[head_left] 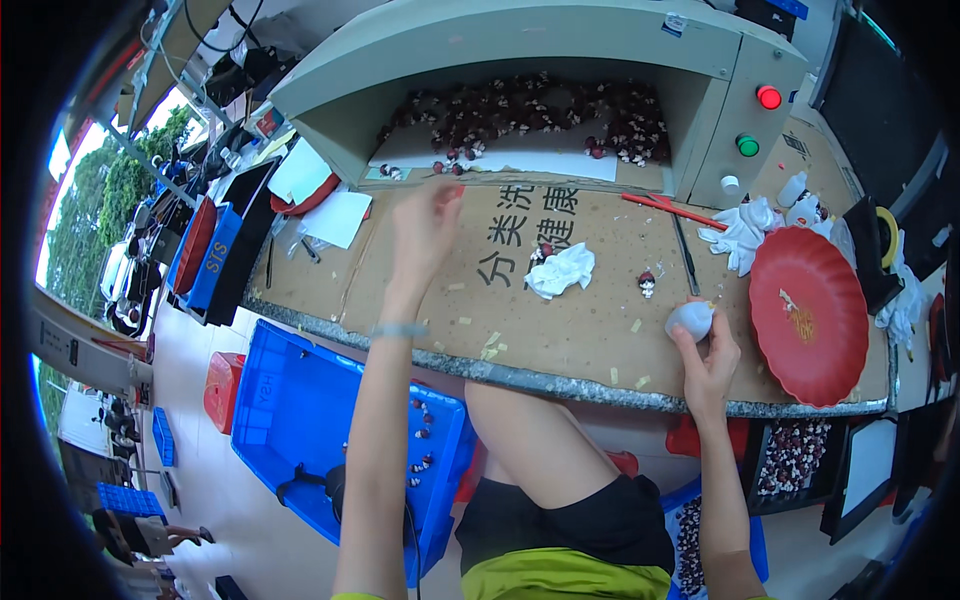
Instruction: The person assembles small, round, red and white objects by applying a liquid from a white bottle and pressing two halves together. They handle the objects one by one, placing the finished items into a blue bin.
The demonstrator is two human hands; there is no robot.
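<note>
My left hand [428, 225] reaches over the cardboard-covered bench to the front edge of the grey machine's opening. Its fingers are curled together, and anything between them is hidden. Small dark-red and white figurines [450, 164] lie just beyond the fingertips. Near the bench's front edge, my right hand [708, 362] is wrapped round a small white squeeze bottle [690, 320] with a yellowish tip. One loose figurine [647, 284] rests on the cardboard, left of and beyond that bottle. Farther left, a crumpled white tissue [562, 272] lies against another figurine [543, 251].
The grey machine [520, 38] spans the back, with many figurines inside. A red scalloped tray [845, 320] sits at the right, beside crumpled white gloves [745, 230]. A red stick [675, 211] lies behind. Below the bench at left is a blue crate [285, 425].
</note>
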